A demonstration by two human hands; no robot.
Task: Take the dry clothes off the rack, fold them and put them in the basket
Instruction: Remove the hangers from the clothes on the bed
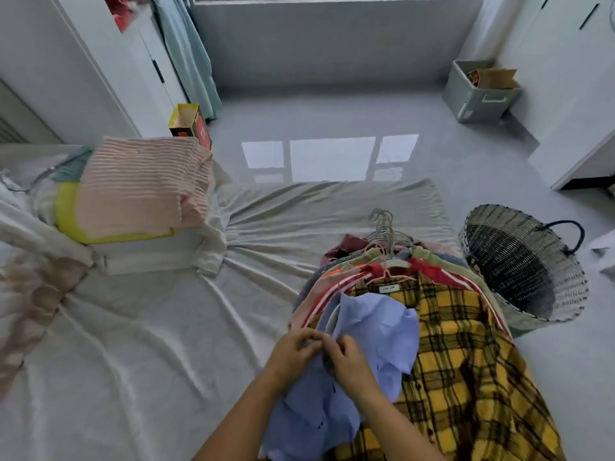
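Note:
A light blue shirt lies on top of a pile of hung clothes on the bed's right side. My left hand and my right hand pinch its front together, fingertips almost touching. Under it lies a yellow plaid shirt, then red and striped garments with several wire hangers sticking out at the far end. A dark wicker basket stands on the floor right of the bed, tipped toward me. A folded stack topped by a pink striped garment sits at the bed's far left.
A wrinkled pale sheet covers the bed. A yellow carton stands behind the folded stack by a white wardrobe. A grey storage bin sits in the far right corner on the glossy floor.

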